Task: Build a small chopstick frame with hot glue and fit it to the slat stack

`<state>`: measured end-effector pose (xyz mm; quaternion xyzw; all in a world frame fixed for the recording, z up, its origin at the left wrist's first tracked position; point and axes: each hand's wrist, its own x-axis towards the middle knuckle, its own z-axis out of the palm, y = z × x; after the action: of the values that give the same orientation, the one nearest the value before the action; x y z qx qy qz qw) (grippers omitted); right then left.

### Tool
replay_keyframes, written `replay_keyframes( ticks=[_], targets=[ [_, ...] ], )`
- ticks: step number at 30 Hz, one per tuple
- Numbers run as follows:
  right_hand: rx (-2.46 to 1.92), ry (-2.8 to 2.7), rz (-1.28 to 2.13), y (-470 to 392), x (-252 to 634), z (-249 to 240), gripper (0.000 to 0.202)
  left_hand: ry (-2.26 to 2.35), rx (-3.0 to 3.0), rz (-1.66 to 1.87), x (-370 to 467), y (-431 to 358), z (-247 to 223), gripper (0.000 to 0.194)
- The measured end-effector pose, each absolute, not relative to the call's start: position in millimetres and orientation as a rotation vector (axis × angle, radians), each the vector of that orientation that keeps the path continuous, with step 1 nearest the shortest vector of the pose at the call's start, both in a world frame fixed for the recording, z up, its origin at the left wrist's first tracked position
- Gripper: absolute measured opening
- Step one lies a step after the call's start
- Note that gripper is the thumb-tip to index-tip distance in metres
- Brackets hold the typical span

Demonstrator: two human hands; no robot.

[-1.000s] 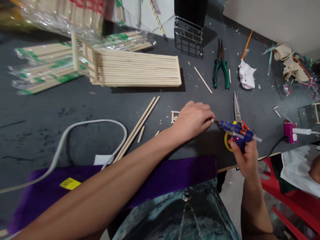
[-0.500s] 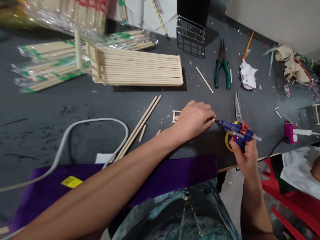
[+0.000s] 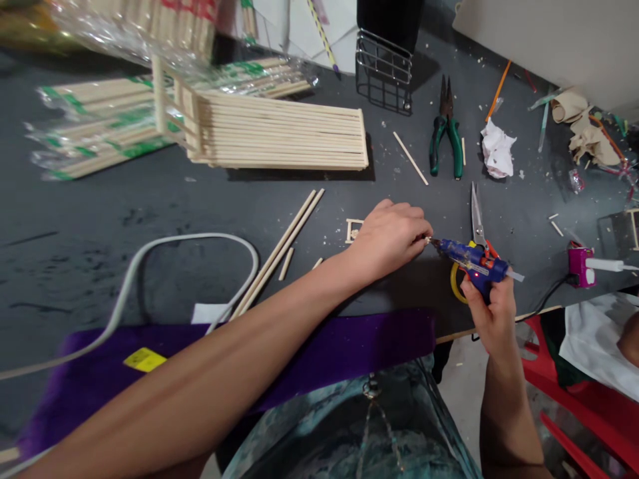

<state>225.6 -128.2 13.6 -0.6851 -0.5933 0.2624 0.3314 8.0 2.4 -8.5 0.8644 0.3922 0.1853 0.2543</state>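
Observation:
My right hand (image 3: 492, 309) is wrapped round the grip of a blue hot glue gun (image 3: 466, 259), with a clear glue stick poking out of its back end. The gun's nozzle points left and meets the fingertips of my left hand (image 3: 394, 233). Those fingertips pinch a tiny pale piece (image 3: 428, 240), mostly hidden, whose kind I cannot make out. Partly under my left hand lies a small frame of wooden sticks (image 3: 355, 230). Scissors (image 3: 478, 219) with orange and yellow handles lie behind the gun.
A model of wooden sticks (image 3: 279, 131) stands at the back left, beside bagged sticks (image 3: 100, 136). Two long sticks (image 3: 279, 253) lie left of my hand. Green-handled pliers (image 3: 446, 133), crumpled paper (image 3: 498, 150) and a pink adapter (image 3: 580, 265) are rightward. A white cable (image 3: 190, 237) curves at left.
The view has shifted very slightly. Both hands and the glue gun keep the same pose, nozzle still at my left fingertips.

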Motion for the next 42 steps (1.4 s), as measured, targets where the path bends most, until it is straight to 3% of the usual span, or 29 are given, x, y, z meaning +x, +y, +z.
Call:
replay_keyframes(
  ticks=[42],
  targets=[
    [-1.794,-1.590,0.604,-123,220,26,0.020,1.088,2.359,0.449,9,3,-5,0.017]
  ],
)
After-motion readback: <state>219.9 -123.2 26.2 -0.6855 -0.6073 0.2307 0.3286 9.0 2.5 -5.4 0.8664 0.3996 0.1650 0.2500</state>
